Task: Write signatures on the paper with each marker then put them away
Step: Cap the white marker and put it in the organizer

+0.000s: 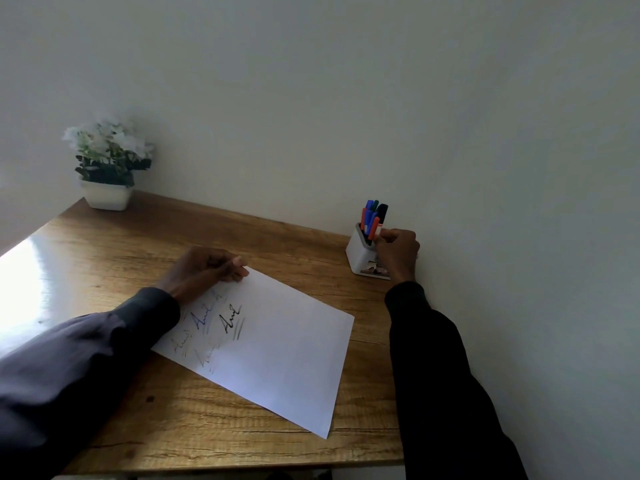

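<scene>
Head view shows the right hand at the white holder by the wall, its fingertips pinched together on an orange-capped marker that stands tilted in the holder among the other markers (blue, green and black caps show). The left hand rests on the far corner of the paper, fingers curled in together. Several signatures sit near that hand. A potted plant stands on the wooden table.
</scene>
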A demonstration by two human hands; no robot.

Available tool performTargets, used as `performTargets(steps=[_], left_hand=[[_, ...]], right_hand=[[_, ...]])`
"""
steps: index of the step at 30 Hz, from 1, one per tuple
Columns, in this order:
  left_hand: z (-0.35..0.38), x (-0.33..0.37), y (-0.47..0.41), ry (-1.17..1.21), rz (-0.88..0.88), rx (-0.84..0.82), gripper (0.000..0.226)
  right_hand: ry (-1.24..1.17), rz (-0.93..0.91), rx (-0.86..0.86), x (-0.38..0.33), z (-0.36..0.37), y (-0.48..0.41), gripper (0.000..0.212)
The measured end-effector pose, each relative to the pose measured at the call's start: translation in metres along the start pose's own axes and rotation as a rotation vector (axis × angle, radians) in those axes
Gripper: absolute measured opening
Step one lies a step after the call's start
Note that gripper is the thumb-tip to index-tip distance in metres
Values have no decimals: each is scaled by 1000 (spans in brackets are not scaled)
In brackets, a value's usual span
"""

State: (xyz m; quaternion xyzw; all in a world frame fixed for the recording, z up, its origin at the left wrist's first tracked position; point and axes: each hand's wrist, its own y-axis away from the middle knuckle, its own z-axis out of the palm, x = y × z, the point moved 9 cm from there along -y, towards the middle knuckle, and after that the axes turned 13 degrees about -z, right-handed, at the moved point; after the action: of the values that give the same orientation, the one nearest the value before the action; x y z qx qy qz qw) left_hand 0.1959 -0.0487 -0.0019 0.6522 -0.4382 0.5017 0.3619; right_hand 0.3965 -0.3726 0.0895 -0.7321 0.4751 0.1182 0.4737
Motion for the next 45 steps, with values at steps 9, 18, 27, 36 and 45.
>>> performTargets(steps=[9,18,27,36,45], left_hand=[[1,2,1,-12,1,1,16],[0,1,1,-9,-1,-3,17],[0,1,0,-25,9,0,19],[0,2,2,-40,14,4,18],[0,1,1,-26,-5,1,17]], right_hand=[[-31,7,-78,6,2,1,15],[-73,-9,-172,12,10,-12,13],[-149,-24,-123,22,6,-15,18],[-112,-20,-91,29,6,-4,27],[-176,82,-78,33,6,-1,29]])
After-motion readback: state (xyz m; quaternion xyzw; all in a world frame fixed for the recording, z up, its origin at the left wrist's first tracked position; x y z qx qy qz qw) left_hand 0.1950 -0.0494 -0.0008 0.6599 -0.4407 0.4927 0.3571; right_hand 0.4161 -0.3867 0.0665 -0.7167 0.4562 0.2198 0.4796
